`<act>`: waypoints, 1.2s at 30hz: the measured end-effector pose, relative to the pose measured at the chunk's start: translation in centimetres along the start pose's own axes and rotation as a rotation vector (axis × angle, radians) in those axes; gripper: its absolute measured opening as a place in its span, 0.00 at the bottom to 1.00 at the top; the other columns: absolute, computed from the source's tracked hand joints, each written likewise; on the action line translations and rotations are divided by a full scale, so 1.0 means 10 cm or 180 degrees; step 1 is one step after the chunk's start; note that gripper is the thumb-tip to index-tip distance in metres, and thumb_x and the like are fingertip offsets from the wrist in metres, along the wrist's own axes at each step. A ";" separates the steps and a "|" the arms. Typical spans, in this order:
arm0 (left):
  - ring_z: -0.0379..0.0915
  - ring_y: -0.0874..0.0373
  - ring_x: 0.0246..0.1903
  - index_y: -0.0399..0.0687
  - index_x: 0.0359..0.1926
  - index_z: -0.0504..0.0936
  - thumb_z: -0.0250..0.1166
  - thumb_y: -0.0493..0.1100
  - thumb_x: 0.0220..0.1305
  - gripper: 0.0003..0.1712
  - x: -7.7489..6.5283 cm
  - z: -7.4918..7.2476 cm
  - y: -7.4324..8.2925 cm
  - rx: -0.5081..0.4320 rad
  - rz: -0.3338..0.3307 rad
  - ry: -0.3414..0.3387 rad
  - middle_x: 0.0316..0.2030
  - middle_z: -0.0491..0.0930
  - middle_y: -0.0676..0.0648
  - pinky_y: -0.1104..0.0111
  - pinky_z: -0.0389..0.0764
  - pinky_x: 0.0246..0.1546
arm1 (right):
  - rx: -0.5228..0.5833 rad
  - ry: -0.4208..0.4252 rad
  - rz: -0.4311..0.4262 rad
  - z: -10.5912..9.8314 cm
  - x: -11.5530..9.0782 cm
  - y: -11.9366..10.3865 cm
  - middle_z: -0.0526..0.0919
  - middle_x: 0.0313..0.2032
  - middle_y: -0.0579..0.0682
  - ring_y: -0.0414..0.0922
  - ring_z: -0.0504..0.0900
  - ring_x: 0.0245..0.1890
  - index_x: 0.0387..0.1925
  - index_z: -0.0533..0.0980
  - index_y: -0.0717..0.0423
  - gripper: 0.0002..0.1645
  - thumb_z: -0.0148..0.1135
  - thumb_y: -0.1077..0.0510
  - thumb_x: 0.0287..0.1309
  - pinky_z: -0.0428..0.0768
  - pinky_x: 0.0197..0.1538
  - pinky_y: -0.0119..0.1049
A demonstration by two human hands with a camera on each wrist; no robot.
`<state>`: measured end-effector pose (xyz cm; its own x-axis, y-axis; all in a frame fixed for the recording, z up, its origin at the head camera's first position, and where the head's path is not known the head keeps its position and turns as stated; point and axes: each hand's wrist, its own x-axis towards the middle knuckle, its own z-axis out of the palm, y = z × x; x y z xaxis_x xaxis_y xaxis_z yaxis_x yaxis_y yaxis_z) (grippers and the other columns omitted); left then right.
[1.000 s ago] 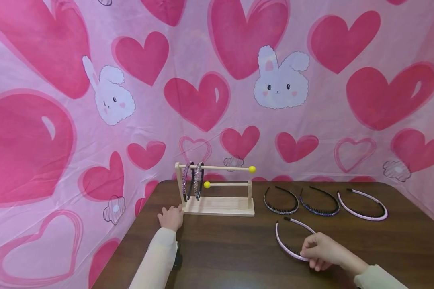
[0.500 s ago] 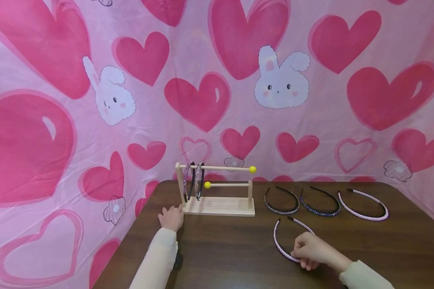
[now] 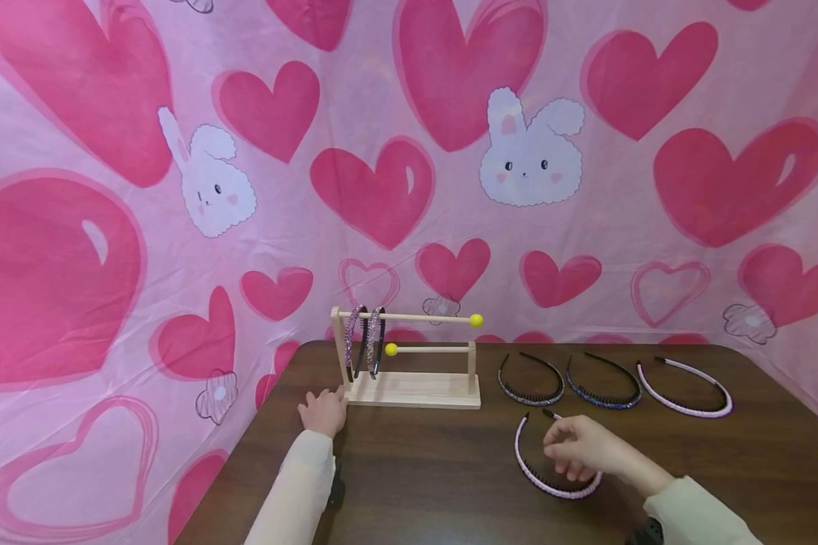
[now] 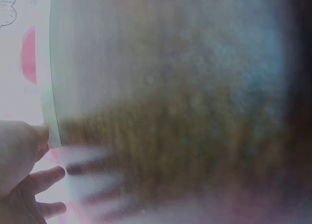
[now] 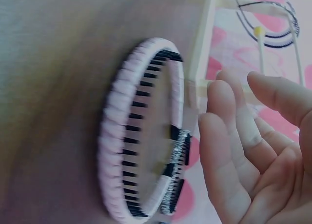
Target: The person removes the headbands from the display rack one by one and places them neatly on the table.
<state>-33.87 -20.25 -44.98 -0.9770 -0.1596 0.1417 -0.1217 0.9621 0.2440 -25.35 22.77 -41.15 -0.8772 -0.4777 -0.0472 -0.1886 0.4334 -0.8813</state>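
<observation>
My left hand (image 3: 323, 412) rests on the table at the left end of a wooden headband stand (image 3: 416, 387), its fingertips right at the base. Over a pale pink headband (image 3: 564, 494) with black comb teeth, my right hand (image 3: 582, 446) hovers with loosely bent fingers and holds nothing. In the right wrist view the fingers stand apart from the headband, which lies flat on the table. A pink glitter headband (image 3: 350, 344) and a silver glitter headband (image 3: 371, 341) hang from the stand's upper rod, near its left post.
Behind my right hand lie a silver-grey headband (image 3: 530, 400), a blue one (image 3: 603, 402) and a pale lilac one (image 3: 705, 412) in a row. The stand's upper and lower rods end in yellow balls (image 3: 476, 320). A heart-patterned cloth (image 3: 450, 219) hangs behind the table.
My right hand slid the pale pink headband slightly left, then let go of it and rose a little above it. My left hand stayed at the stand.
</observation>
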 end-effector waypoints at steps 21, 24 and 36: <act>0.60 0.35 0.49 0.43 0.59 0.73 0.55 0.46 0.66 0.22 0.01 -0.01 0.00 0.0032 0.0006 0.0028 0.52 0.72 0.35 0.43 0.60 0.47 | -0.0251 0.0394 -0.0223 -0.55 0.42 -0.75 0.79 0.28 0.53 0.50 0.78 0.26 0.48 0.69 0.71 0.21 0.59 0.59 0.59 0.78 0.25 0.38; 0.60 0.35 0.49 0.43 0.58 0.74 0.55 0.46 0.66 0.22 0.01 -0.01 0.00 0.0042 0.0006 0.0027 0.52 0.73 0.35 0.42 0.60 0.47 | -0.0291 0.0461 -0.0251 -0.61 0.50 -0.88 0.80 0.30 0.54 0.49 0.78 0.26 0.51 0.67 0.71 0.24 0.60 0.59 0.59 0.79 0.26 0.38; 0.59 0.35 0.51 0.44 0.58 0.74 0.55 0.46 0.66 0.22 -0.01 -0.04 0.02 0.0019 -0.0018 0.0036 0.52 0.73 0.36 0.42 0.58 0.47 | -0.0627 0.0672 -0.0482 -0.61 0.90 -1.42 0.78 0.36 0.61 0.47 0.79 0.23 0.56 0.66 0.67 0.29 0.63 0.59 0.55 0.80 0.27 0.41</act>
<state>-33.71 -20.13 -44.58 -0.9742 -0.1674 0.1511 -0.1283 0.9625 0.2390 -33.32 17.00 -26.18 -0.9010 -0.3879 0.1943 -0.3877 0.5188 -0.7620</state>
